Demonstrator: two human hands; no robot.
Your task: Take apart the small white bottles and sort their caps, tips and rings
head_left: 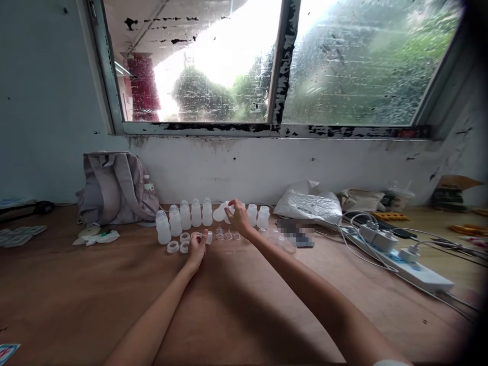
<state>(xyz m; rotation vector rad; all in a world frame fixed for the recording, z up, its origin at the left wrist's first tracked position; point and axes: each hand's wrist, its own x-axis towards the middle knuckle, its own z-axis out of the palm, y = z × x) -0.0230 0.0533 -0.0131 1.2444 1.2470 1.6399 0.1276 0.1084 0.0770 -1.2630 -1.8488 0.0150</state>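
Note:
My left hand (197, 249) is closed on a white ring (209, 237) just above the table. Further back, my right hand (239, 215) has its fingers pinched at a white bottle (227, 211) among the others. Left of it stand several capped bottles (185, 214) in a slanting row. Two uncapped bottles (263, 217) are upright to the right of my right hand. Loose white rings (173, 247) lie beside my left hand. Several clear nipples (227, 234) rest on the table between my hands.
A grey backpack (114, 188) leans by the wall at the left. Clear caps (288, 246) lie near a blurred dark object at the right. Behind is a silvery bag (310, 203); a power strip (415, 269) with cables lies further right.

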